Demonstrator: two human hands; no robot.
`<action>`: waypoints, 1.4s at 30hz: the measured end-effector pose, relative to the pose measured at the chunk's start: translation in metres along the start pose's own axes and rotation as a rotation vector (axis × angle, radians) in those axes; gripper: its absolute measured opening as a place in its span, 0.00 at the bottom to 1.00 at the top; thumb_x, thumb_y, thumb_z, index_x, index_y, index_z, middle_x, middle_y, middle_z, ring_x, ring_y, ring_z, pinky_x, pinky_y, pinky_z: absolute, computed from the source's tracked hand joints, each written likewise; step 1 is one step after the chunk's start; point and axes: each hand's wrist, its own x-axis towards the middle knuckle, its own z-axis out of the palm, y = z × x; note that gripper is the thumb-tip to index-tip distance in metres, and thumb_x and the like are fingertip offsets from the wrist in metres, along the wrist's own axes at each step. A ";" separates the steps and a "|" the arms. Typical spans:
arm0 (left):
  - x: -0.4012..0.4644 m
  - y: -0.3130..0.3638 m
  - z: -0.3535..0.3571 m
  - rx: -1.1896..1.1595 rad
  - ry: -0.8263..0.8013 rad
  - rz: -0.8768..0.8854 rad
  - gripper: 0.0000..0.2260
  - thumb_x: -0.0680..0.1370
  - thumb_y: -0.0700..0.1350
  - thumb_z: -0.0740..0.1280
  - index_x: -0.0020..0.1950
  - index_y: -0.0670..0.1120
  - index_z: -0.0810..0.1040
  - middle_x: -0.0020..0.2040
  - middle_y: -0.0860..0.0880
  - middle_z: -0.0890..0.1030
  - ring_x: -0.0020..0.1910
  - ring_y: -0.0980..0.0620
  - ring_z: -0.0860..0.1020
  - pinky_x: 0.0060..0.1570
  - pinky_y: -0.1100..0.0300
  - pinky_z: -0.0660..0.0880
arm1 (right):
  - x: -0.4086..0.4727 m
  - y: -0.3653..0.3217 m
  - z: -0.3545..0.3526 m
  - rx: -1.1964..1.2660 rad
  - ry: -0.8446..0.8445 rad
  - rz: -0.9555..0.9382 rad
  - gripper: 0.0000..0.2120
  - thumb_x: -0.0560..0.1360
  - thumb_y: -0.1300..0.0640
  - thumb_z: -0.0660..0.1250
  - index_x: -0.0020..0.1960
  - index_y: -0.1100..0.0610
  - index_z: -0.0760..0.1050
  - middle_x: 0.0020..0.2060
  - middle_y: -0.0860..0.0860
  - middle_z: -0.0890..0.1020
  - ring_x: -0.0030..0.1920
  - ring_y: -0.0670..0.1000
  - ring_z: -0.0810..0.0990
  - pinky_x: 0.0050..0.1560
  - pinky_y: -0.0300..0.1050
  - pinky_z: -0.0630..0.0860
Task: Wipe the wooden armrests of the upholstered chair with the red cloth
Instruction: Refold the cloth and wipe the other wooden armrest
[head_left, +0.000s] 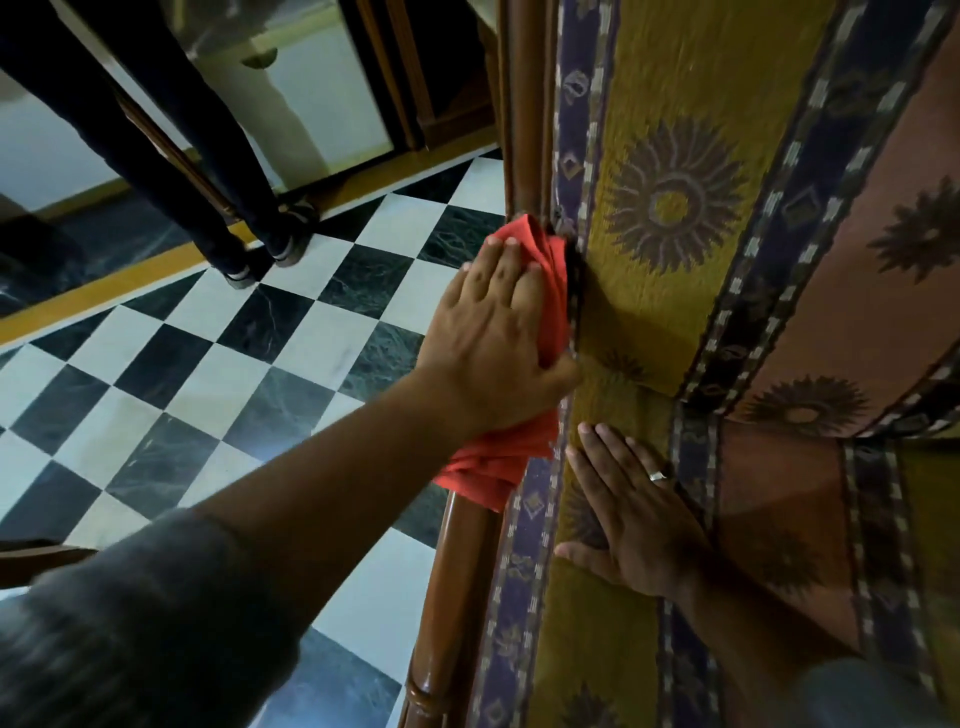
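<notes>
The red cloth (545, 291) is bunched over the wooden armrest (457, 571), which runs from bottom centre up to the top of the view. My left hand (498, 343) presses flat on the cloth, fingers spread, thumb hooked around the cloth's right side. A tail of the cloth hangs below my wrist. My right hand (639, 519), with a ring on one finger, lies flat and open on the patterned yellow upholstery (675, 197) of the chair, just right of the armrest. Under the cloth the wood is hidden.
A black-and-white checkered floor (208, 374) spreads to the left. Another person's legs in dark trousers and shoes (260, 244) stand at the upper left, by a wooden-framed doorway (395, 78). A dark wooden edge (31, 556) shows at the far left.
</notes>
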 end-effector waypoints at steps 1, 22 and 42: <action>0.008 -0.001 -0.004 -0.024 -0.011 -0.009 0.41 0.73 0.65 0.57 0.77 0.41 0.55 0.81 0.37 0.49 0.81 0.40 0.46 0.78 0.46 0.46 | 0.000 0.000 0.001 0.003 0.006 0.000 0.51 0.72 0.23 0.54 0.80 0.59 0.54 0.81 0.57 0.52 0.80 0.57 0.51 0.76 0.61 0.57; 0.046 0.017 0.008 -0.016 0.121 -0.136 0.44 0.73 0.64 0.59 0.79 0.37 0.54 0.80 0.36 0.57 0.79 0.39 0.54 0.78 0.47 0.54 | 0.001 0.001 0.003 -0.013 -0.017 0.017 0.51 0.72 0.22 0.51 0.80 0.58 0.52 0.81 0.56 0.50 0.81 0.55 0.48 0.76 0.60 0.56; 0.026 -0.007 0.009 0.127 -0.014 0.145 0.48 0.70 0.71 0.46 0.81 0.42 0.45 0.82 0.42 0.44 0.81 0.46 0.42 0.79 0.48 0.42 | 0.003 0.000 0.003 -0.028 -0.036 0.023 0.52 0.71 0.21 0.50 0.80 0.58 0.50 0.81 0.56 0.48 0.81 0.56 0.47 0.76 0.61 0.56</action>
